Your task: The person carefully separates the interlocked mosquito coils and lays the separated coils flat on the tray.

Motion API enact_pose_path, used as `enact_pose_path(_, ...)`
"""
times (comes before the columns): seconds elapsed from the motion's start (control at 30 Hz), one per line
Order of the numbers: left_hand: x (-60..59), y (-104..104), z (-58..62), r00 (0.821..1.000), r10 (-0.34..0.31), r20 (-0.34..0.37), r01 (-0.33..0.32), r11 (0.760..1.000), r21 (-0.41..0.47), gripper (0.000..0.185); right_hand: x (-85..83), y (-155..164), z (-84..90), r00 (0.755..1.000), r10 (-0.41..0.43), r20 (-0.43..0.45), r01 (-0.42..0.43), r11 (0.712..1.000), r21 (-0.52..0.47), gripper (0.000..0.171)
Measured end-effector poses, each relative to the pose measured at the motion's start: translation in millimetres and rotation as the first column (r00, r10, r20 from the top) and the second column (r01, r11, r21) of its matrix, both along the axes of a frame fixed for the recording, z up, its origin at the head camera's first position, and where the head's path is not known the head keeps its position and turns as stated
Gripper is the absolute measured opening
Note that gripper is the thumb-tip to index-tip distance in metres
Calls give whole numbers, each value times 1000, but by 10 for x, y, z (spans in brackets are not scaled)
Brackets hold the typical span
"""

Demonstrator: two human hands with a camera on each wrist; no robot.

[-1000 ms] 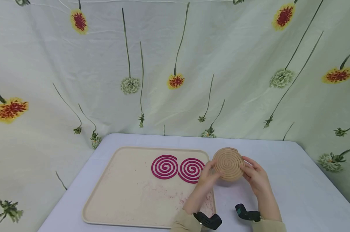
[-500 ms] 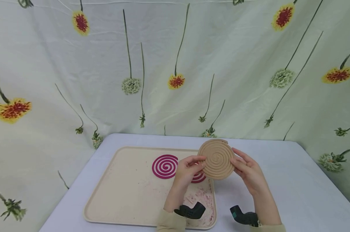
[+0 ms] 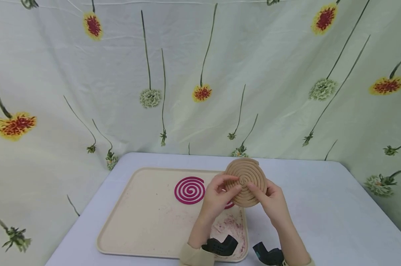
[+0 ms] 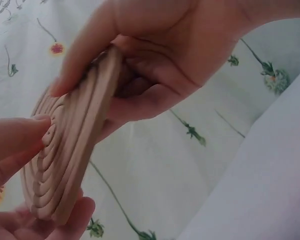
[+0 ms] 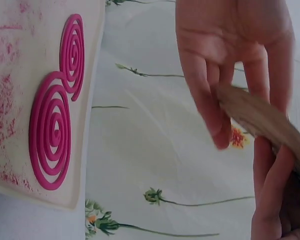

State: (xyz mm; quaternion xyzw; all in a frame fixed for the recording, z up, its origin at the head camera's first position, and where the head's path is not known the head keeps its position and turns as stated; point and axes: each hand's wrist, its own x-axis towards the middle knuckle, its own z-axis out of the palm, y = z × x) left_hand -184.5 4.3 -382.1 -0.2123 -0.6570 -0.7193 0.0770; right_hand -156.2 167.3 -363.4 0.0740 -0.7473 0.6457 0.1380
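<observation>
A tan, tightly wound mosquito coil [image 3: 250, 168] is held up above the right end of the tray, its spiral face turned towards me. At its left side, the thumb and a finger of my left hand [image 3: 215, 199] reach onto the face near the centre. My right hand [image 3: 275, 207] grips the right side, thumb on the face and fingers behind. The left wrist view shows the same tan coil [image 4: 82, 145] steeply from the side, fingertips near its middle. In the right wrist view, the tan coil [image 5: 255, 114] appears almost edge-on between the hands.
A beige tray [image 3: 137, 221] with reddish smears lies on the white table [image 3: 326, 207]. One magenta coil [image 3: 189, 202] rests near its back; a second magenta coil [image 5: 55, 182] beside it is mostly hidden by my left hand in the head view. A flower-print cloth [image 3: 273, 122] hangs behind.
The tan coil has been raised and shifted left over the tray's edge, both hands with it. My right thumb has moved from the rim inward to the coil's face.
</observation>
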Motion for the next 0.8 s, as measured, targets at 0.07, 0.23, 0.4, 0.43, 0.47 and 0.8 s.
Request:
enact_pose_path(0.07,3,40,-8,1000,6,-1,-6,1000,17,25,33,-64,7,999,-9,-34,11,999,33,28)
enact_pose_path(0.23,8,66,-6,995,20,99,-29,995,91,27,86,-148,12,993,35,-115,-26,997,76,39)
enact_pose_path(0.4,4,34,-10,995,25,93,-32,997,71,28,55,-184,-24,992,41,-117,-38,999,32,32)
enact_pose_path(0.43,-4,27,-17,996,10,94,-18,997,77,28,49,-188,-34,992,35,-118,-33,999,27,29)
enact_pose_path(0.47,-9,20,-23,995,-5,97,-3,996,84,28,41,-191,-44,992,32,-125,-29,999,24,29)
enact_pose_path(0.8,-26,-30,-52,987,-92,135,74,988,135,31,22,-177,-57,987,31,-156,-25,999,42,29)
